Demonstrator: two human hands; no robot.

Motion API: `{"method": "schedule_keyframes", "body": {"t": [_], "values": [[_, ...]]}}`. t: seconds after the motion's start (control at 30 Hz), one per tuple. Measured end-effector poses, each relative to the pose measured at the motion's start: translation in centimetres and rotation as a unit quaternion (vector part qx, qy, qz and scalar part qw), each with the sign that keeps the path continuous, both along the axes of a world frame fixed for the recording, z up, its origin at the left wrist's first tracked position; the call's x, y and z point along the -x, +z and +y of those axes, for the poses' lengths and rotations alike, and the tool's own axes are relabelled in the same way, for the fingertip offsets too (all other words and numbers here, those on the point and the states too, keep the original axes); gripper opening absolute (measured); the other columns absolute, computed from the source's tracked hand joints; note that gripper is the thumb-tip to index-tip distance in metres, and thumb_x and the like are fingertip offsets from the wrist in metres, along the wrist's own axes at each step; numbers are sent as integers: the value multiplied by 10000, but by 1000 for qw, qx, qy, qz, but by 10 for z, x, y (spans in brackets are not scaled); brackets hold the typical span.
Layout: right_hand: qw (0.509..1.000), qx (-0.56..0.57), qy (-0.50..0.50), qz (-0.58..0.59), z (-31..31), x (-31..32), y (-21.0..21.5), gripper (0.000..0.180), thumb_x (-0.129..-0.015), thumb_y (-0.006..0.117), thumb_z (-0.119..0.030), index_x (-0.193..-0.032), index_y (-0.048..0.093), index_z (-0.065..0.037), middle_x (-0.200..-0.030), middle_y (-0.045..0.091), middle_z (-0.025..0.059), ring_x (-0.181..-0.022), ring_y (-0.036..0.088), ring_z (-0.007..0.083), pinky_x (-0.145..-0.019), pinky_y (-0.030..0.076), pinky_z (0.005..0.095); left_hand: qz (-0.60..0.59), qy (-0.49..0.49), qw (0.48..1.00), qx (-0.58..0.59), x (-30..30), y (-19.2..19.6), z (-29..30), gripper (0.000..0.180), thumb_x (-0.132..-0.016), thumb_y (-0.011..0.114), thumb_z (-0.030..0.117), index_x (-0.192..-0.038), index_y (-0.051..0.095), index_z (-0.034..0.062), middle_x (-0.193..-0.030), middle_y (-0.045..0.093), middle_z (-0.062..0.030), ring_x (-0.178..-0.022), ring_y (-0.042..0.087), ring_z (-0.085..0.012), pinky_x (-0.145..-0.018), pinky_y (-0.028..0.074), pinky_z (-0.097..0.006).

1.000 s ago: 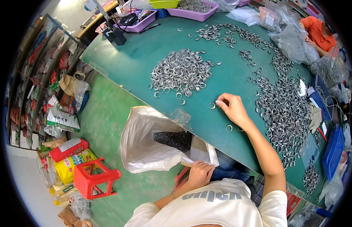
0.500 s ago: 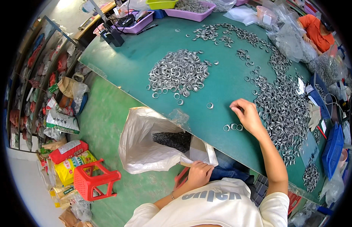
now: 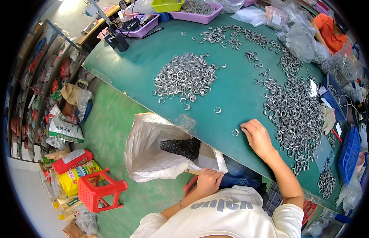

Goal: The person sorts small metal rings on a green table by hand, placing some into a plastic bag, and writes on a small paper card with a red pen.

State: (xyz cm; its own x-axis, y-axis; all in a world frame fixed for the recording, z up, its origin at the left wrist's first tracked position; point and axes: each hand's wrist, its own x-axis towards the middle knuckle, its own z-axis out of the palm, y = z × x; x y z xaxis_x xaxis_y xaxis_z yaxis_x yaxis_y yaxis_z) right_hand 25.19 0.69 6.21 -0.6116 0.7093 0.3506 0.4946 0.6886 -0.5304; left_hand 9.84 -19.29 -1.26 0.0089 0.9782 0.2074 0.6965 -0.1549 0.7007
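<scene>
Head view, left to right: a red plastic stool stands on the green floor beside a white plastic sack holding dark metal rings. The left hand pinches the sack's rim at the edge of the green tabletop, fingers closed on the plastic. A heap of silver metal rings lies farther back. The right hand rests curled on the tabletop, fingertips just beside a single silver ring; whether it grips anything cannot be told.
</scene>
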Motion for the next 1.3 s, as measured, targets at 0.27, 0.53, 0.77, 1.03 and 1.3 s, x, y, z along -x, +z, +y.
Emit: {"method": "schedule_keyframes", "body": {"t": [0.27, 0.53, 0.77, 1.03, 1.3], "values": [[949, 257, 123, 136, -47, 69, 36, 166, -845, 644, -39, -1003, 631, 11, -909, 617, 145, -788, 610, 302, -686, 486, 353, 13, -2, 1000, 6, 0, 1, -1, 53, -759, 696, 85, -787, 691, 40, -743, 668, -103, -707, 616, -270, -765, 445, -380], [989, 12, -71, -127, -25, 35, 16, 213, -783, 676, -84, -969, 603, -10, -981, 589, 152, -951, 557, 335, -801, 455, 428, 6, 4, 1000, 7, 2, -4, -5, 55, -754, 699, 76, -796, 692, 41, -739, 669, -103, -711, 620, -271, -772, 449, -383], [989, 140, -52, 3, -6, 5, 9, 103, -783, 578, 12, -883, 555, 12, -800, 600, 198, -762, 607, 370, -697, 471, 455, 0, -6, 1000, -3, 0, -1, -1, 56, -754, 701, 72, -802, 691, 46, -734, 664, -99, -700, 617, -273, -762, 452, -391], [966, 227, -36, -118, 6, -23, 22, 265, -764, 650, -19, -1007, 543, -20, -800, 595, 164, -751, 601, 340, -667, 460, 433, 0, -6, 1000, -11, 0, -2, 0, 49, -755, 701, 71, -798, 690, 49, -734, 666, -98, -694, 619, -269, -762, 454, -384], [960, 261, -39, -94, 9, -19, 17, 174, -773, 659, -36, -899, 565, 38, -775, 608, 185, -711, 608, 327, -646, 466, 405, 3, -4, 1000, -8, 1, -3, -2, 52, -759, 700, 75, -803, 694, 48, -748, 672, -97, -702, 621, -264, -752, 451, -379]]}}
